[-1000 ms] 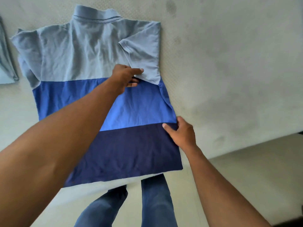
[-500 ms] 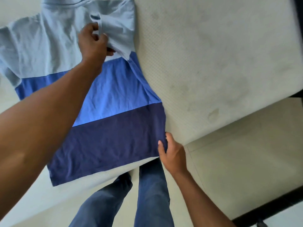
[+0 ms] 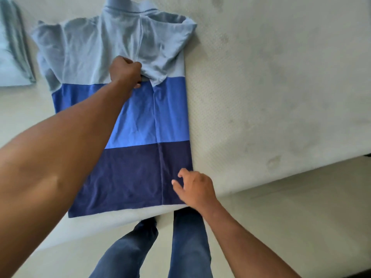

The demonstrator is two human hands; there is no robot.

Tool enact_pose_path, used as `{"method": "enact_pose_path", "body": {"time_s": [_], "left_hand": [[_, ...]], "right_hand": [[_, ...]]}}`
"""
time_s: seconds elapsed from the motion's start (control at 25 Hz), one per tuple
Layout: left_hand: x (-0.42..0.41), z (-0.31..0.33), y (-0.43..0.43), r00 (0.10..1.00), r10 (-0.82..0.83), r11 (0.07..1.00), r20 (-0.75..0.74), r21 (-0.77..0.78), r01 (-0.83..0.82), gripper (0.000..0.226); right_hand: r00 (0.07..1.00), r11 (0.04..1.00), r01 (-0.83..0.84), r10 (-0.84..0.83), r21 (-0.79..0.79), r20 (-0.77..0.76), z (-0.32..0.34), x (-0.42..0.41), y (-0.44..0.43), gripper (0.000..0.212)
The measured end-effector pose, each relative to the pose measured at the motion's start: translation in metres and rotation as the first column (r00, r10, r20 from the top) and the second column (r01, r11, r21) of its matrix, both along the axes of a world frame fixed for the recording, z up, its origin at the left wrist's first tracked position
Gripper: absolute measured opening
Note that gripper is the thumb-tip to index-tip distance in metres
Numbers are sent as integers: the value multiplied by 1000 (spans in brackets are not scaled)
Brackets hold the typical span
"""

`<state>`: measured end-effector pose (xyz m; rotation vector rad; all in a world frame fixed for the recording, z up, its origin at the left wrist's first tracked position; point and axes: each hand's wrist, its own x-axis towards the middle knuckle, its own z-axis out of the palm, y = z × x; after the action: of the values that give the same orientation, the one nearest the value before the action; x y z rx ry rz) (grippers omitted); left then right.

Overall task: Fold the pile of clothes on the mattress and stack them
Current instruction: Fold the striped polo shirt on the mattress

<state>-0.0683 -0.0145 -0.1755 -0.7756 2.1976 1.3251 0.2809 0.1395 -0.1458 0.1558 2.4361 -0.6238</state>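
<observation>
A polo shirt [image 3: 138,125] in three bands, pale blue, mid blue and navy, lies back-up on the pale mattress [image 3: 271,87], collar at the far end. Its right side is folded inward, leaving a straight right edge and a lengthwise seam line. My left hand [image 3: 126,72] grips the folded-in pale blue sleeve near the shirt's middle. My right hand [image 3: 193,187] rests with loose, spread fingers on the navy band by the hem's right corner.
A folded pale blue garment [image 3: 14,57] lies at the far left of the mattress. The mattress edge runs just below the shirt hem, with my jeans-clad legs [image 3: 156,247] and the light floor [image 3: 291,207] beneath it.
The shirt's right side has been folded over toward the middle. My left hand carried the sleeve inward; my right hand let go of the side edge and moved onto the navy band.
</observation>
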Motion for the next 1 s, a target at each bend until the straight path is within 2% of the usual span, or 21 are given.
{"method": "enact_pose_path", "body": {"time_s": [0.12,0.2,0.28,0.4,0.48,0.52,0.6,0.68,0.76,0.84,0.92,1.0], "left_hand": [[-12,10,5,999,-45,999,-23,1,45,20],[-29,10,7,998,-36,999,-53,20,37,22],[-51,6,8,994,-50,999,-93,12,51,27],[-71,0,10,989,-74,997,-131,-8,73,43],[-77,-4,16,984,-122,993,-128,-19,121,45],[-79,-5,19,980,-154,988,-124,-32,152,41],[-80,-7,22,979,-153,988,-137,-52,147,33],[-77,-10,19,979,-43,999,-199,-30,37,26],[-67,-14,13,967,25,998,-255,-50,-39,23],[-55,-21,6,966,26,995,-256,-86,-50,27],[-46,-23,-1,985,34,997,-170,-56,-44,31],[-43,-19,-8,996,62,997,-59,56,-58,34]], "right_hand": [[997,998,67,-67,3,28,-12,-77,43,20],[995,995,97,-96,14,-37,-22,-147,72,15],[974,987,160,-155,23,-164,-29,-227,94,23],[906,960,281,-264,4,-332,-31,-339,118,50],[920,981,188,-196,-57,-338,-33,-393,130,59],[940,995,93,-101,-40,-325,-35,-411,136,56],[945,997,-73,73,13,-319,-36,-437,142,36],[941,993,-112,99,-21,-325,-34,-455,140,25],[935,995,-87,68,-40,-347,-34,-470,133,31],[928,998,-56,45,-18,-371,-39,-478,124,34],[914,1000,6,-2,8,-407,-45,-477,110,32],[826,984,179,-155,-8,-542,-50,-467,98,29]]}}
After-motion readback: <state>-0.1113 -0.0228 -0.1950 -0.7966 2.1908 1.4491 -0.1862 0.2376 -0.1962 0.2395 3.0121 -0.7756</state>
